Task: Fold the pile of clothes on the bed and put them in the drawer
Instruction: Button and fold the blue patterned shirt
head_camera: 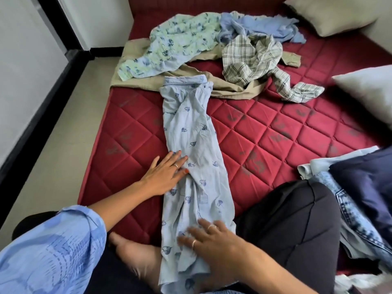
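Shirt [192, 149], pale blue with a leaf print, lies under both my palms as a long narrow strip on the red mattress [265, 132]. My left hand [165, 175] presses its left edge flat, fingers straight; my right hand [209, 240] rests flat on the hem, gripping nothing. Beyond my fingertips the unfolded pile [212, 47] waits. Folding is early; no drawer is visible.

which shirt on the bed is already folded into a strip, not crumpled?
The pale blue leaf-print shirt, lying lengthwise under both hands, collar at the far end. The floral shirt, checked shirt and plain blue garment lie crumpled beyond it.
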Demonstrator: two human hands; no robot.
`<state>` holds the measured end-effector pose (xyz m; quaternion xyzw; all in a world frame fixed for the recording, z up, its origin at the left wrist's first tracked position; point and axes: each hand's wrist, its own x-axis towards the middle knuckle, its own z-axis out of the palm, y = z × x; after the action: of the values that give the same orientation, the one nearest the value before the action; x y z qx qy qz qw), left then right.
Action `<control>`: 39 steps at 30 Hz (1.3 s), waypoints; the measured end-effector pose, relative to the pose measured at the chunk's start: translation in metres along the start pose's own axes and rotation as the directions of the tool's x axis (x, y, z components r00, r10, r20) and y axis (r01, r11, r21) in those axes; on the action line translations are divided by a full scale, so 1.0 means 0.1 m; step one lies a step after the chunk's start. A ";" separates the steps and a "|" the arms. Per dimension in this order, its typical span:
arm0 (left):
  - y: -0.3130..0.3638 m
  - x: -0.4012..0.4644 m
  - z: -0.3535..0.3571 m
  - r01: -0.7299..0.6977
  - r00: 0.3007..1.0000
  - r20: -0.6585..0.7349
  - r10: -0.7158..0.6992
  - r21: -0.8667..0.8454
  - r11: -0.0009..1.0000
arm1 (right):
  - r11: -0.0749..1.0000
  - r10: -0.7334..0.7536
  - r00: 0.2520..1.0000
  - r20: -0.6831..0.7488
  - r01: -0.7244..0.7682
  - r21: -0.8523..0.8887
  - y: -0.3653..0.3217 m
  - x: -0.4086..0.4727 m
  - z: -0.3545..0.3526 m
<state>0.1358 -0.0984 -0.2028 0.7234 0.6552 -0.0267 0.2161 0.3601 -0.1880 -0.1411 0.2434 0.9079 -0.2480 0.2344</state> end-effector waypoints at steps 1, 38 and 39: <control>0.05 0.00 -0.02 -0.008 0.999 -0.034 0.008 -0.006 1.000 | 0.997 0.011 1.000 -0.021 -0.013 -0.080 -0.03 0.01 0.09; 0.40 -0.26 0.12 -0.176 0.979 0.104 0.173 0.019 0.984 | 0.977 -0.050 0.997 0.057 0.037 0.211 -0.12 -0.15 -0.57; 0.52 -0.36 -0.06 -0.155 0.980 0.123 0.159 -0.047 0.987 | 0.976 -0.058 0.996 0.069 0.042 0.215 -0.11 -0.13 -0.75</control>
<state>0.1792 -0.1323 -0.1712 0.7655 0.5815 -0.0430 0.2722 0.3411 -0.1584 -0.0732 0.2345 0.8726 -0.3586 0.2345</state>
